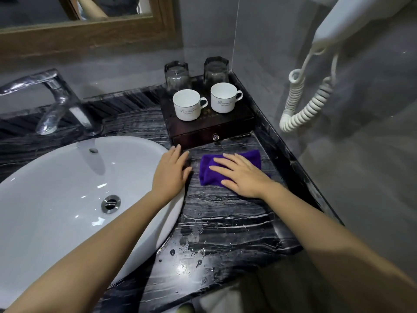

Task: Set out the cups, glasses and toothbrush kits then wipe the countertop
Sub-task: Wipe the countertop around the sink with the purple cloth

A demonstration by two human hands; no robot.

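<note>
Countertop [225,222]: black marble with white veins is seen nearest the camera; water drops are seen at its 6 o'clock edge.
Purple cloth [228,164]: it is laid folded on the countertop, at 6 o'clock from the dark wooden box, near it but apart.
Right hand [242,175]: it is pressed flat on the cloth with fingers spread; nothing is gripped.
Left hand [171,171]: it is laid open on the sink rim, at 9 o'clock from the cloth; nothing is held.
Wooden box [203,129]: it is placed in the corner at 12 o'clock; one drawer knob is seen on its front.
Cups [188,107]: two white cups are set upright on the box, side by side, handles towards 3 o'clock.
Glasses [177,75]: two are set behind the cups, at 12 o'clock from them; they appear upside down.
Sink [56,188]: a white basin is seen at 9 o'clock, just beside the box.
Faucet [54,102]: chrome, at 11 o'clock.
Coiled cord [304,102]: white, it is hung on the wall at 2 o'clock.
</note>
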